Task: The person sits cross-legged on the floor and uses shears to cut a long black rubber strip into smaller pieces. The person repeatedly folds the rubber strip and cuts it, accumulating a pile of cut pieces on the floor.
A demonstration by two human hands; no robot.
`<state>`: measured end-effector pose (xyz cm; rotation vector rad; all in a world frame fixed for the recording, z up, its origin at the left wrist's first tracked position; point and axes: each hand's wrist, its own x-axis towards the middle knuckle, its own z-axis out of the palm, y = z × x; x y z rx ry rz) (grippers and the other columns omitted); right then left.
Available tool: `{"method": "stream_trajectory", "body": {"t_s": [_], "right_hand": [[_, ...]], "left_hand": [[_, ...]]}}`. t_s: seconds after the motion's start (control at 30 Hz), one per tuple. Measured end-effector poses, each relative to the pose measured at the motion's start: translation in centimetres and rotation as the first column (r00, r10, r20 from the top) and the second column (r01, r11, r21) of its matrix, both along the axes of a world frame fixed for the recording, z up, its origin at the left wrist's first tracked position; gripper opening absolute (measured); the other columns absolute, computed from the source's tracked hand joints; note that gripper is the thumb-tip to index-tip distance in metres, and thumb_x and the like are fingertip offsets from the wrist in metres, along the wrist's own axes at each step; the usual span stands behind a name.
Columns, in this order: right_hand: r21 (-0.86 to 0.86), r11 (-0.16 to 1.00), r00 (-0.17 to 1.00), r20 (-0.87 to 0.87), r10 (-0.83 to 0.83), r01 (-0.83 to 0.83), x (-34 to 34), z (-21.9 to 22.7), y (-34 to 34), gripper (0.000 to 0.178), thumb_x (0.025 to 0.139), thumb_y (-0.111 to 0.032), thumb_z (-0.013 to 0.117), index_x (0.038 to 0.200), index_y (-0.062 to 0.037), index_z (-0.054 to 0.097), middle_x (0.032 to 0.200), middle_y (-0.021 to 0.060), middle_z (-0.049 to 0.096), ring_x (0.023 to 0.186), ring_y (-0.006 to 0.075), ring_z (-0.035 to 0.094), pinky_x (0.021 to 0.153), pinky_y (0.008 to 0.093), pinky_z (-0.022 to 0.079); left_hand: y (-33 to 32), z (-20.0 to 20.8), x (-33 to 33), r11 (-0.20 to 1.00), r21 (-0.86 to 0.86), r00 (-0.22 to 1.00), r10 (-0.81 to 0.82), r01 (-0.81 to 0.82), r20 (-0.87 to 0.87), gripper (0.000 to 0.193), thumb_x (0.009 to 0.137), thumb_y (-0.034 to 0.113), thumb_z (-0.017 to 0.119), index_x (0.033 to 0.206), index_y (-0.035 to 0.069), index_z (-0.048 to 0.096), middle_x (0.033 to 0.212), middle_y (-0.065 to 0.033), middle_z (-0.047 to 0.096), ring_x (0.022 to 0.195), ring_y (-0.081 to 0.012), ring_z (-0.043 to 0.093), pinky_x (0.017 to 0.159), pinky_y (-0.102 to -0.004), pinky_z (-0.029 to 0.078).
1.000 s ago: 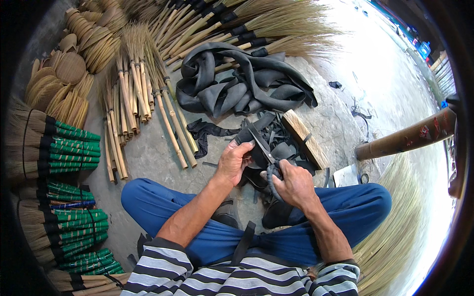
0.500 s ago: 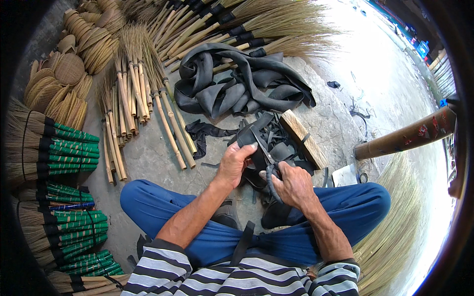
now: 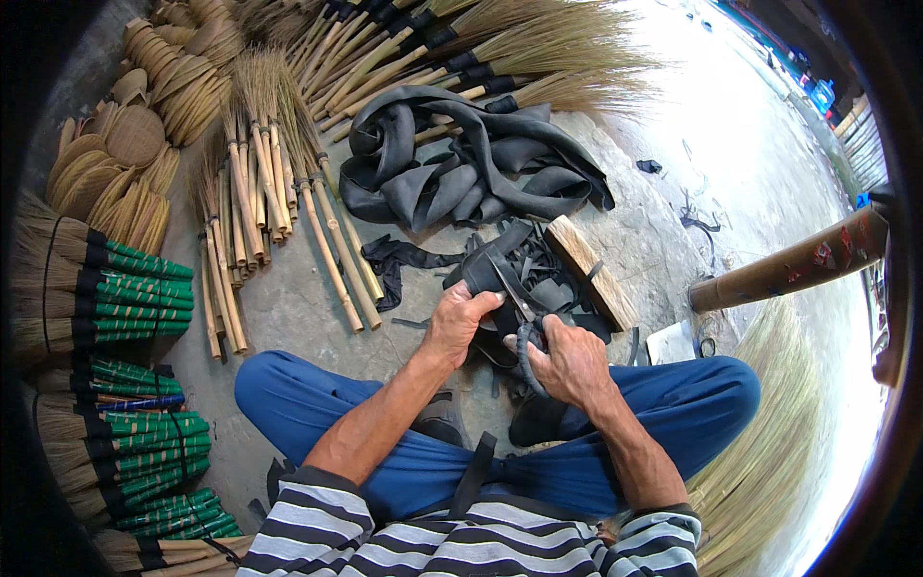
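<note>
Grey floor (image 3: 642, 240), brooms (image 3: 461, 58) around scissors (image 3: 520, 298)

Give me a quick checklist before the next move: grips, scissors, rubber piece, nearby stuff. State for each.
1. Left grip holding the black rubber piece: ok, pinched under the thumb.
2. Right grip on the scissors: ok, fingers around the handles.
3. Left thumb safely clear of the blades: cannot tell, its tip is very near them.
4. Lower blade's position against the rubber: cannot tell, too dark there.
5. Wooden block clear of the scissors: ok, it lies apart.
6. Large rubber tangle clear of both hands: ok, farther out.
</note>
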<state>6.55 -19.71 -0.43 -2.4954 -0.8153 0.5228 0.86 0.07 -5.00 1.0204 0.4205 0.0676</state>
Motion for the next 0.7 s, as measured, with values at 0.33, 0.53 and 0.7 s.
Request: {"method": "stream_trajectory", "body": {"t_s": [0.33, 0.53, 0.7], "right_hand": [[0.117, 0.990, 0.972, 0.231, 0.049, -0.077, -0.2, -1.2, 0.0, 0.062, 0.094, -0.060, 0.070, 0.087, -0.0006, 0.056, 0.078, 0.0206, 0.063, 0.077, 0.0404, 0.064, 0.074, 0.0497, 0.045], [0.112, 0.993, 0.981, 0.194, 0.020, -0.042, 0.0, -1.0, -0.1, 0.060, 0.095, -0.058, 0.069, 0.085, -0.0014, 0.054, 0.074, 0.0193, 0.062, 0.071, 0.0391, 0.063, 0.072, 0.0496, 0.046], [0.024, 1.000, 0.996, 0.082, 0.018, -0.020, -0.4, -0.5, 0.3, 0.062, 0.098, -0.060, 0.065, 0.083, -0.0005, 0.056, 0.067, 0.0214, 0.064, 0.066, 0.0429, 0.068, 0.064, 0.0541, 0.051]], "left_hand": [[0.1, 0.4, 0.1, 0.986, -0.141, 0.995, 0.096, -0.092, 0.025, 0.018, 0.096, 0.009, 0.067, 0.114, 0.008, 0.072, 0.104, -0.0013, 0.076, 0.091, -0.0127, 0.073, 0.082, -0.0283, 0.059], [-0.7, 0.4, 0.0, 0.994, -0.090, 0.997, 0.066, -0.063, 0.029, 0.018, 0.094, 0.006, 0.067, 0.110, 0.007, 0.073, 0.103, -0.0020, 0.076, 0.089, -0.0118, 0.072, 0.083, -0.0273, 0.058], [-0.2, 0.5, 0.0, 0.992, -0.108, 0.998, 0.060, -0.060, -0.004, 0.018, 0.094, 0.006, 0.067, 0.111, 0.007, 0.072, 0.102, -0.0018, 0.076, 0.088, -0.0121, 0.072, 0.083, -0.0293, 0.058]]}}
